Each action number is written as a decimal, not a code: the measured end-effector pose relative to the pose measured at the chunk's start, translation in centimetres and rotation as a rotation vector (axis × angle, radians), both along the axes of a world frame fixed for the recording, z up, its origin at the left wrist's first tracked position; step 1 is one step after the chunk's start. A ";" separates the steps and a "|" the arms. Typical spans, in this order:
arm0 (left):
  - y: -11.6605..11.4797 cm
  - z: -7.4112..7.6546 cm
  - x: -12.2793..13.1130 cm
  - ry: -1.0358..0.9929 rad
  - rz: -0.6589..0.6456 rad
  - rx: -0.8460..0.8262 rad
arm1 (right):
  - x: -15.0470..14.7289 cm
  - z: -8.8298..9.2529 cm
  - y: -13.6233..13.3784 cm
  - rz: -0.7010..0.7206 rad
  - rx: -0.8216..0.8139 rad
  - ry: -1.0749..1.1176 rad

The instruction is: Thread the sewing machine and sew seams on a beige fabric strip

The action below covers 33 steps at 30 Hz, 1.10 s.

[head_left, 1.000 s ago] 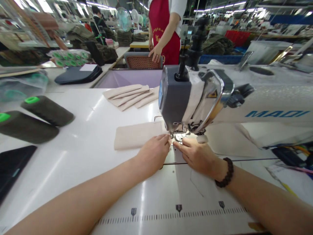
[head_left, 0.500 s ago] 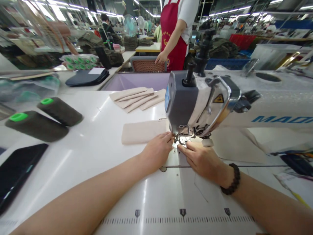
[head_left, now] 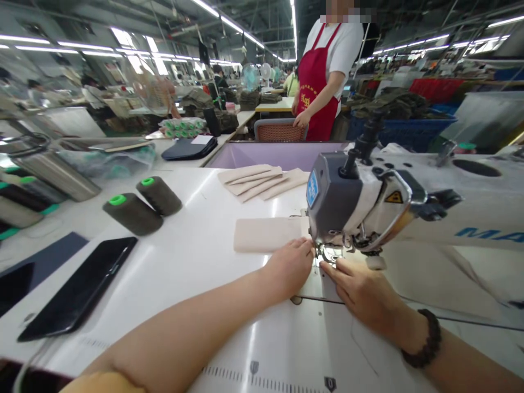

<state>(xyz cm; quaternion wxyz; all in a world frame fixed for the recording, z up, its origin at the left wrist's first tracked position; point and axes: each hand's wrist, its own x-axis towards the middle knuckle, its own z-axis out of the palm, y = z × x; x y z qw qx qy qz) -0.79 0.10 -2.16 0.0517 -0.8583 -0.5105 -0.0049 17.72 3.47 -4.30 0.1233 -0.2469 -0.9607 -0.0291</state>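
Note:
My left hand (head_left: pixel 290 267) lies on the white table just left of the presser foot (head_left: pixel 326 252) of the sewing machine (head_left: pixel 368 202), fingers curled down by the edge of a beige fabric piece (head_left: pixel 266 234). My right hand (head_left: pixel 362 292) rests right of the needle with its fingers stretched toward the foot, pressing flat on the bed. A dark bead bracelet (head_left: pixel 423 341) circles that wrist. What the fingertips pinch is hidden under the machine head.
A fanned stack of beige pieces (head_left: pixel 262 181) lies behind. Two dark thread cones (head_left: pixel 133 213) with green cores and a black phone (head_left: pixel 79 289) sit left. A person in a red apron (head_left: pixel 321 87) stands beyond a lilac bin (head_left: pixel 270 154).
The camera has tilted up and swung left, so everything sits further right and lower in view. Both hands stay at the presser foot with the beige piece beside them.

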 end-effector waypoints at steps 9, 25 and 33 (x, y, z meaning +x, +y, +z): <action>-0.4 2.0 -1.2 0.056 0.255 -0.017 | -0.2 1.8 -0.4 -0.017 -0.077 -0.061; -4.6 3.2 -7.3 -0.802 0.597 -0.138 | 0.3 3.1 -0.9 0.001 -0.135 -0.178; -6.7 2.1 -1.4 -0.147 -0.040 -0.062 | 0.5 2.8 -1.0 0.083 -0.150 -0.157</action>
